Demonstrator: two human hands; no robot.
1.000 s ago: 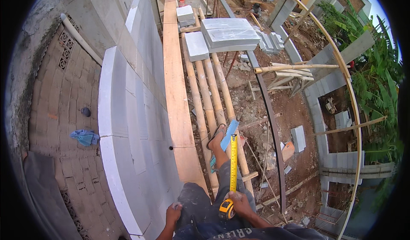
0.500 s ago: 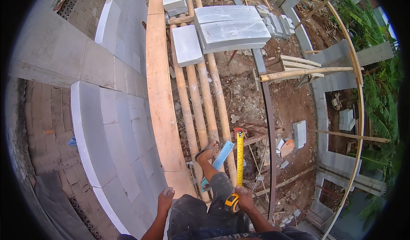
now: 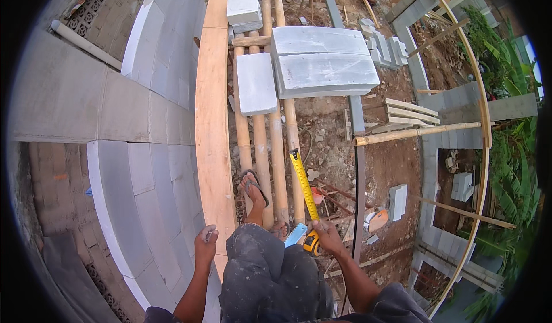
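Observation:
My right hand (image 3: pixel 325 237) grips a yellow and black tape measure (image 3: pixel 311 242), its yellow blade (image 3: pixel 305 188) stretched forward over the bamboo poles (image 3: pixel 260 162). A light blue toothed tool (image 3: pixel 295 234) lies below the blade, beside my sandaled feet (image 3: pixel 253 190) on the poles. My left hand (image 3: pixel 207 237) is closed beside the wooden plank (image 3: pixel 211 150), around something small that I cannot make out. White blocks (image 3: pixel 323 70) are stacked ahead on the scaffold, with a single block (image 3: pixel 256 84) left of them.
A block wall (image 3: pixel 138 196) and concrete beam (image 3: pixel 69 104) flank me on the left. On the right are a steel bar (image 3: pixel 359 196), a bamboo crosspiece (image 3: pixel 414 132) and a long curved pole (image 3: pixel 483 121). Below lie rubble, blocks (image 3: pixel 398 202) and wooden slats (image 3: pixel 408 111).
I have stepped forward along the poles, with my foot now higher and left of the blue tool. The tape blade has tilted leftward, and both hands have risen in view.

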